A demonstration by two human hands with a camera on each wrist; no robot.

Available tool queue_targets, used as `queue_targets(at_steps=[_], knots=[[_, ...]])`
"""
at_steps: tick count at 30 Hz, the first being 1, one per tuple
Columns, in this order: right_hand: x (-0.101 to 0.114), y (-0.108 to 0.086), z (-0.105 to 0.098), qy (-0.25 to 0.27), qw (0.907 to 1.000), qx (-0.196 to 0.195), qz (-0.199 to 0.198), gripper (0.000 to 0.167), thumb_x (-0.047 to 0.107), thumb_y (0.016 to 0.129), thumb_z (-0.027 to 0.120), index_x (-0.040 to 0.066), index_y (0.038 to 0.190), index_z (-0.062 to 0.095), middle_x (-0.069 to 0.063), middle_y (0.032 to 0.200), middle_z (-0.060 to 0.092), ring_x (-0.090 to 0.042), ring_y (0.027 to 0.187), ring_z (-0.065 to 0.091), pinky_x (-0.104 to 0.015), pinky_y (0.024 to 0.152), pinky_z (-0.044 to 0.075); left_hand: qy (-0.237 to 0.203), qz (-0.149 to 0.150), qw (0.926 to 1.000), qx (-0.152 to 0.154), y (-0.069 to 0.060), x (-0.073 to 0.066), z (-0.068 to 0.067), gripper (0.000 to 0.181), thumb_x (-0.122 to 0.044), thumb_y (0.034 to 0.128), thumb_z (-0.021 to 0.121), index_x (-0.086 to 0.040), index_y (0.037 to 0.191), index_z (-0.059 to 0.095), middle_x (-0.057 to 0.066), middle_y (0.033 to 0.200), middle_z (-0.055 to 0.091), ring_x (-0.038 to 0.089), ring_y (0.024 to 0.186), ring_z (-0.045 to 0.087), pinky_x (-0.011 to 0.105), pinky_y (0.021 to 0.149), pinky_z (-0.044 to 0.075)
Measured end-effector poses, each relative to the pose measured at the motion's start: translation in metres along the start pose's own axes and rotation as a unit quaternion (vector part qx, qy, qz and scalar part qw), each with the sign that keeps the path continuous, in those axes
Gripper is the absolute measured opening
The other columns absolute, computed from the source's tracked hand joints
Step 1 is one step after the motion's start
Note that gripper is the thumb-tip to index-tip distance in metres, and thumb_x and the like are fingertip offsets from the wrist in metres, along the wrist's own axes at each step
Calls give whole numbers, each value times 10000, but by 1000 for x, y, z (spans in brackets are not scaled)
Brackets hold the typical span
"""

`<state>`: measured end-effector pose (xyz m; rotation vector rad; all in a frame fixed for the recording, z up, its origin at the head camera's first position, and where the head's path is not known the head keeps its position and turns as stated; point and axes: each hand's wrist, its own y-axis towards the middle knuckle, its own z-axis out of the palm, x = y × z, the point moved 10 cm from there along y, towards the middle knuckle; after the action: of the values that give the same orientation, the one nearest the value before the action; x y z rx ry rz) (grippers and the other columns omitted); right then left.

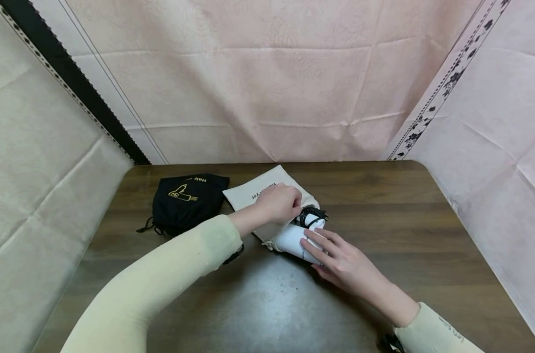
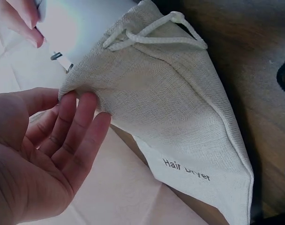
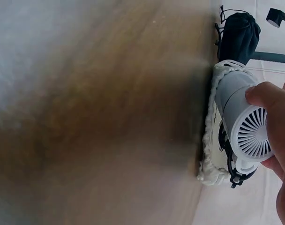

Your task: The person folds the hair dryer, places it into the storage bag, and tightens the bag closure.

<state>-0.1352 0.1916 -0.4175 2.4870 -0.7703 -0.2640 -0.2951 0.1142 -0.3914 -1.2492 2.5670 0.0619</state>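
Note:
A white hair dryer (image 1: 291, 241) lies at the mouth of a beige cloth drawstring bag (image 1: 243, 196), its front part inside. My left hand (image 1: 278, 203) pinches the edge of the bag's mouth between thumb and fingers, as the left wrist view shows. Fingers and thumb of my right hand (image 1: 344, 264) grip the dryer's barrel near its rear; in the right wrist view the round vent grille (image 3: 255, 133) faces out. A bundled black cord (image 1: 309, 215) sits beside the barrel, by the dryer's handle. What lies deeper in the bag is hidden.
A filled black drawstring bag (image 1: 188, 206) with a gold dryer drawing sits left of the beige one, its cord trailing on the wooden table (image 1: 373, 196). Pale cloth (image 1: 267, 88) hangs behind the table and at both sides.

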Motion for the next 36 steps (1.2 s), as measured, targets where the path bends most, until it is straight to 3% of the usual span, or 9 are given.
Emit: queue_targets(at_steps=[4,10,13,17,20,25,29,36], knots=[[1,5,-2,-150,9998,17,-128,726,86,787,867,28,1469,624,-188,1502,610,-421,1301,629,-488,1058,558,-55,271,9995,-165,0,-7,-6,214,-170,977,698,-213,768,677,-71,675,606,137,684,592,351,627,498],[2,11,-5,-414,9986,-32,-323,723,75,771,866,15,1453,633,-180,1488,623,-418,1286,640,-471,1068,554,-60,365,9993,-68,-2,-13,-8,186,-183,975,703,-221,793,701,-86,714,631,128,707,616,338,629,500],[-1,13,-7,-422,9986,-46,-299,623,83,857,783,17,1458,629,-173,1494,620,-417,1296,634,-474,1081,544,-103,330,9994,25,-4,-13,-8,182,-207,992,708,-221,810,715,-92,750,651,122,727,626,324,648,511],[-4,15,-11,-213,9991,-292,-222,402,157,1070,580,10,1439,646,-167,1477,635,-408,1286,642,-478,1064,551,-333,409,9986,87,-5,-14,-8,185,-217,1003,714,-210,819,733,-92,747,666,111,709,625,293,659,502],[-3,18,-11,-52,9983,-563,-170,415,259,1150,471,2,1411,667,-165,1445,659,-400,1264,661,-471,1039,566,-535,458,9974,118,-4,-13,-8,192,-203,1000,707,-207,811,736,-98,702,658,100,678,615,274,656,489],[-7,18,-2,114,9970,-760,116,492,374,1158,448,11,1386,690,-147,1398,689,-372,1248,676,-452,1006,584,-801,461,9955,229,-3,-11,-4,213,-147,991,685,-197,788,725,-113,625,646,81,647,633,256,670,495],[-13,18,9,257,9971,-618,352,521,431,1134,495,28,1407,681,-131,1395,686,-337,1278,659,-444,1030,574,-899,448,9947,212,-2,-10,-3,211,-139,994,674,-195,799,736,-111,602,647,87,665,655,268,699,507],[-20,15,21,445,9969,-332,557,582,340,964,816,53,1445,657,-139,1448,647,-316,1316,631,-452,1046,567,-737,317,9968,64,2,-7,-2,189,-185,1004,687,-215,831,757,-113,635,649,102,738,651,281,713,503]])
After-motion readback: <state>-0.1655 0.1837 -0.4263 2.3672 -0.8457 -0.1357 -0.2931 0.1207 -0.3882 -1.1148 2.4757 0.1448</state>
